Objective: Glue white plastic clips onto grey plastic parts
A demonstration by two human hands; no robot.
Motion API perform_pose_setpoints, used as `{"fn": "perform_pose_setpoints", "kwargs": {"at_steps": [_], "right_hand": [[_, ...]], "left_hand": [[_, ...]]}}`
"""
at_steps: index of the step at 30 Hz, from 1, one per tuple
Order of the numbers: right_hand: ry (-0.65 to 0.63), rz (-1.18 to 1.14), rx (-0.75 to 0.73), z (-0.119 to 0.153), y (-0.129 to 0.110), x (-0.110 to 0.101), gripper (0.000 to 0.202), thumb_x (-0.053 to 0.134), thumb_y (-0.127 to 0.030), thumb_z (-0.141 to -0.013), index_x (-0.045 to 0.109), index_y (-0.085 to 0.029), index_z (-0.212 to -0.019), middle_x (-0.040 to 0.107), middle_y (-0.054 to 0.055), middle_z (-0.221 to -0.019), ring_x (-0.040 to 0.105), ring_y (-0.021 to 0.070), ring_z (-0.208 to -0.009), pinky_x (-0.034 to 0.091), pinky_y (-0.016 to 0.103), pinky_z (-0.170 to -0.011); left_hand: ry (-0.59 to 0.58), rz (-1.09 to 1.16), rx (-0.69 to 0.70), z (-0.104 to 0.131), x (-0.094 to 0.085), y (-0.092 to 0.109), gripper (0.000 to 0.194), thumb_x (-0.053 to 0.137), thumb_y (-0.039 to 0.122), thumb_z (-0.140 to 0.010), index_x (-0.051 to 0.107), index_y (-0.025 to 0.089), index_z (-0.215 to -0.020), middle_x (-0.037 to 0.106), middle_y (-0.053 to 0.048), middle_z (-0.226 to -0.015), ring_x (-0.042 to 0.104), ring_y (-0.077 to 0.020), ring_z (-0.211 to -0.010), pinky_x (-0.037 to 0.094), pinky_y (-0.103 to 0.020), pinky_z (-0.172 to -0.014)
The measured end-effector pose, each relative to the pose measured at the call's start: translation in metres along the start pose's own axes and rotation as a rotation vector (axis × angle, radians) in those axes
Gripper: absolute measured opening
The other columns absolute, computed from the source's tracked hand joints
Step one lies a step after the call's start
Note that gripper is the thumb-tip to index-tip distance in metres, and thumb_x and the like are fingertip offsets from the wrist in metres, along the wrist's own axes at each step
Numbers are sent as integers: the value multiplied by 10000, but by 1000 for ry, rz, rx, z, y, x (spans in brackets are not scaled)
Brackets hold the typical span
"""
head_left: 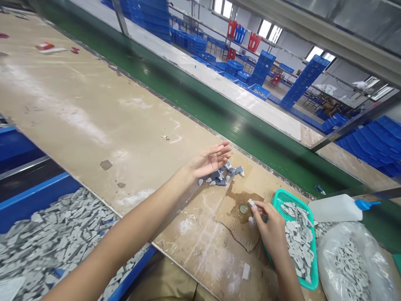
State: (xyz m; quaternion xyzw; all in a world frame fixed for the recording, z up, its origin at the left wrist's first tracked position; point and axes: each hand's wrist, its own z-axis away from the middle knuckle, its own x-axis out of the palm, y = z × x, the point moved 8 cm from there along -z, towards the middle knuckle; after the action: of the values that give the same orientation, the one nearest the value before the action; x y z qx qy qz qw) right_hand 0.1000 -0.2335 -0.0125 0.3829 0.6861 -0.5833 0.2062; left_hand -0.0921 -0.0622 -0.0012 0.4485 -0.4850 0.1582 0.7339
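Near the table's (138, 129) far edge, the left hand (212, 161) is open, its fingers loosely extended and partly bent, just above or beside a small pile of blue-and-white pieces (221, 177); whether it touches them cannot be told. The right hand (268, 223) pinches a small white piece (251, 203) between thumb and fingertips, over a torn sheet of cardboard (246, 237). The piece sits just beside a small round dish (243, 208), which stands within a dark, wet-looking stain (233, 194). A second white piece (251, 221) shows close to the right hand's fingers; whether it is held or lying on the cardboard is unclear. Just right of that hand, a teal basket (315, 255) holds many pale pieces, and beyond it a white bottle (336, 208) with a blue nozzle lies on its side. Near the bottle is a clear bag (380, 261) with more small pieces inside. Under the left forearm, a blue bin (34, 196) is heaped with grey pieces (62, 238). A green belt (188, 96) runs along the table's far side.
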Motion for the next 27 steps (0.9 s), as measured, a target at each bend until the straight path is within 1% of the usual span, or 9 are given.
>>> {"fn": "perform_pose_setpoints", "kwargs": {"at_steps": [2,4,7,9,13,17,19,22,27], "right_hand": [[-16,21,11,1,0,1,266,547,-422,-947,712,-219,-996,727,57,-942,681,206,-801,492,337,-773],[-47,37,11,2,-1,3,261,536,-403,-960,713,-220,-1014,732,59,-962,682,206,-825,496,330,-781],[-82,70,-6,3,-3,6,269,537,-389,-962,723,-212,-1041,740,55,-943,676,202,-811,513,308,-744],[-79,78,-8,4,-2,7,276,545,-384,-957,724,-207,-1071,748,49,-940,677,189,-771,527,291,-711],[-34,50,-2,4,-2,4,284,571,-359,-946,711,-190,-1125,765,37,-932,687,160,-701,548,259,-663],[10,90,-77,5,-11,1,245,586,-316,-940,732,-191,-1091,769,45,-953,686,150,-659,552,255,-629],[36,123,-126,6,-16,-1,238,585,-290,-941,738,-188,-1092,770,54,-948,701,159,-684,558,263,-642],[49,157,-174,7,-19,0,227,572,-256,-946,749,-188,-1071,772,64,-949,728,183,-779,571,279,-696],[17,201,-154,7,-16,3,212,576,-248,-939,768,-198,-1014,776,63,-929,735,195,-784,581,301,-712]], "left_hand": [[-85,-35,-44,5,11,-13,154,677,66,-786,707,146,-914,722,-34,-835,693,-134,-705,548,-191,-618],[-159,-96,-53,9,19,-21,179,728,96,-768,711,148,-938,726,-42,-870,703,-149,-740,557,-201,-639],[-252,-196,-31,13,26,-25,261,819,180,-723,720,157,-963,729,-48,-889,709,-165,-777,565,-212,-655],[-286,-280,10,14,29,-24,296,840,234,-718,722,161,-980,731,-54,-873,707,-170,-781,561,-216,-650],[-292,-393,52,13,30,-23,310,827,270,-747,716,163,-1016,734,-66,-843,699,-160,-755,545,-219,-653],[-275,-420,60,12,29,-25,317,832,284,-742,717,162,-1011,736,-68,-859,697,-156,-776,538,-215,-663],[-268,-431,68,12,28,-25,320,835,290,-737,719,159,-1006,735,-68,-870,694,-153,-776,536,-214,-661],[-272,-446,78,11,29,-25,307,825,291,-746,720,162,-1004,731,-64,-876,692,-151,-771,532,-215,-651],[-234,-510,99,8,25,-25,253,772,244,-792,711,143,-1016,721,-77,-904,681,-142,-770,520,-221,-661]]}}
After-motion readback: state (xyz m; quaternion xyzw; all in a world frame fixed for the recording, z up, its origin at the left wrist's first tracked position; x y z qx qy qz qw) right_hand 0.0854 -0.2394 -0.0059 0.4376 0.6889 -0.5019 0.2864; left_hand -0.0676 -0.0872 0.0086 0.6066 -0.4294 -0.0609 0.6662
